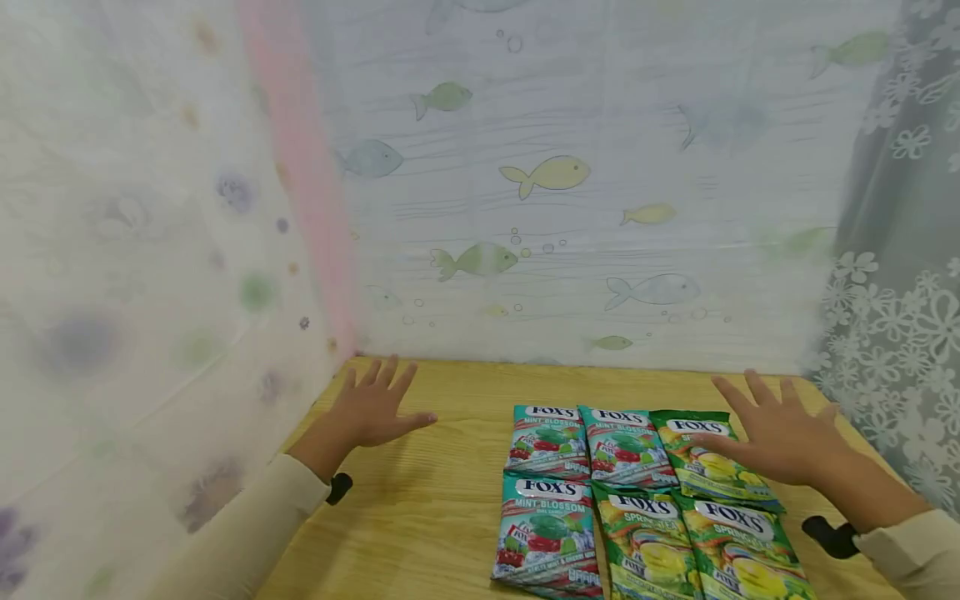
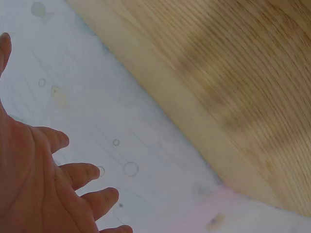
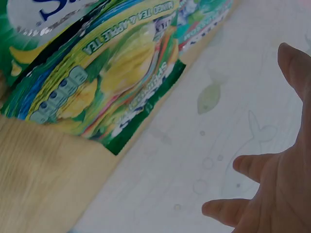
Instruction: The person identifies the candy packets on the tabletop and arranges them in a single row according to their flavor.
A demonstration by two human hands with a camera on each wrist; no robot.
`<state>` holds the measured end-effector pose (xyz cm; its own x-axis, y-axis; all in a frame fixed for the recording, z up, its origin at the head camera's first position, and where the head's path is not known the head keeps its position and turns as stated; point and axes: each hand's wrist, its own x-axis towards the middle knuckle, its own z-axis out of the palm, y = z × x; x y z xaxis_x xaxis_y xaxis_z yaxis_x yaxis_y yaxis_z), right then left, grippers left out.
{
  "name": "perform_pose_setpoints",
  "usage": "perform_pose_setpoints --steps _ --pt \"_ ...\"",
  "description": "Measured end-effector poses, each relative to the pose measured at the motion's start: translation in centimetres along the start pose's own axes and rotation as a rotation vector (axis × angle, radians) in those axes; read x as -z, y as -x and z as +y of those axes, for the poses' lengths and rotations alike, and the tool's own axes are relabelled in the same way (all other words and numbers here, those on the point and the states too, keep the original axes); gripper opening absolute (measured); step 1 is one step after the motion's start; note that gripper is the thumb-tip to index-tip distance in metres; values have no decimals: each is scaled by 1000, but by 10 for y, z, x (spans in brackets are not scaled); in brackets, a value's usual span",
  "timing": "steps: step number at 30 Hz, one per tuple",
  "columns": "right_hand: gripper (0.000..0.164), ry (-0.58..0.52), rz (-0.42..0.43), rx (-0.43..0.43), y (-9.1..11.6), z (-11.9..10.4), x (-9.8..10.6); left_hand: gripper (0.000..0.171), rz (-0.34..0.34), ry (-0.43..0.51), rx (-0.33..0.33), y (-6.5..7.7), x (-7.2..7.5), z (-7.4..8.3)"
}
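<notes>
My left hand (image 1: 375,408) is spread over the left part of the wooden table, fingers apart and holding nothing. In the left wrist view its palm (image 2: 34,184) and separated fingers show beside the table edge. Over on the right, my right hand (image 1: 787,433) has its fingers spread too and overlaps the back-right green Fox's Spring Tea candy bag (image 1: 705,458). Two more Spring Tea bags lie in front, one in the middle (image 1: 652,546) and one at the right (image 1: 742,554). Three teal Fox's Mint Blossom bags stand out: back left (image 1: 547,442), back middle (image 1: 626,450), front left (image 1: 547,533).
The bags lie flat in two rows on the wooden table (image 1: 435,500). Behind the table hangs a white sheet with printed fish (image 1: 555,175). Another pale patterned sheet (image 1: 150,292) borders the left side, and a floral lace curtain (image 1: 907,308) the right. Dark straps (image 1: 828,537) circle the wrists.
</notes>
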<state>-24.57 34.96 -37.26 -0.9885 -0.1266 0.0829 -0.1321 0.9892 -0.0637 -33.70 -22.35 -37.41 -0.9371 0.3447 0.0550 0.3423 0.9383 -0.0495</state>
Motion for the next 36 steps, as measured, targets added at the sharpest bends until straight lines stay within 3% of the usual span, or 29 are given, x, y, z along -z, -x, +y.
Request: perform_pose_setpoints --steps 25,36 --pt "108 -8 33 78 -17 -55 -16 109 -39 63 -70 -20 -23 50" --pt "111 -81 3 139 -25 -76 -24 109 -50 124 -79 -20 -29 67"
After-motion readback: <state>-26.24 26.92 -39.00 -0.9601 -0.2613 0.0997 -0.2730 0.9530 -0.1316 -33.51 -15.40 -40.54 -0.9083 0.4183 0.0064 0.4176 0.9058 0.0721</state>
